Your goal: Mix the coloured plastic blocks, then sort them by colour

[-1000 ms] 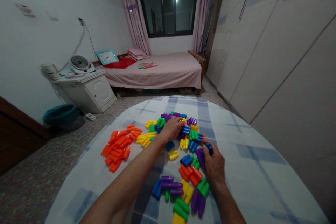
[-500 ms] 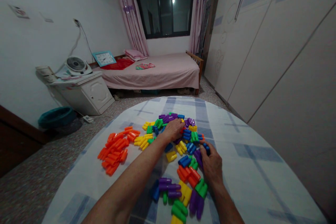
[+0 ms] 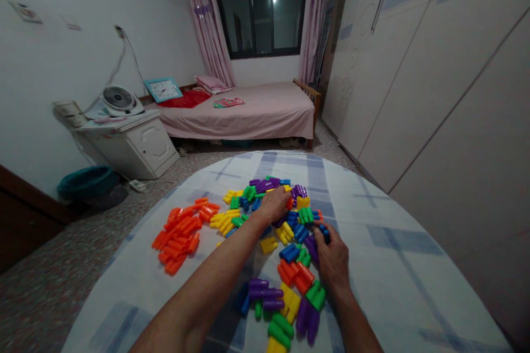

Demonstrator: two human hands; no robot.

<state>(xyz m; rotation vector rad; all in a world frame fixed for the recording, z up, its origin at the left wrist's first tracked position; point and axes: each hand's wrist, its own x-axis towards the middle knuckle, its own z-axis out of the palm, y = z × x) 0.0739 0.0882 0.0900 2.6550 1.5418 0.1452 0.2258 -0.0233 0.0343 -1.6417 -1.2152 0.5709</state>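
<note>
Glossy plastic peg blocks (image 3: 304, 216), round-ended tubes joined side by side in twos and threes, lie spread across the middle of a round bench (image 3: 133, 242) under a blue-and-white checked cloth (image 3: 397, 287). A person's left hand (image 3: 274, 204) rests palm down on the far part of the mixed heap, fingers curled over the blocks; whether it grips any cannot be told. The right hand (image 3: 332, 258) pinches a dark blue block (image 3: 325, 234) between thumb and fingers, near the heap's right side. Orange blocks (image 3: 178, 236) form a separate pile toward the bench's left edge, with yellow ones (image 3: 223, 219) just beside it. The left forearm (image 3: 215, 270) crosses the cloth, hiding whatever lies beneath. Beyond the bench stand a bed (image 3: 248, 113) with a pink sheet, a white bedside cabinet (image 3: 132, 146) carrying a small fan (image 3: 118, 98), a teal basin (image 3: 85, 182) on the floor and pale wardrobe doors (image 3: 439, 77). Both hands sit nearly where they were a second earlier; the view has swung slightly.
</note>
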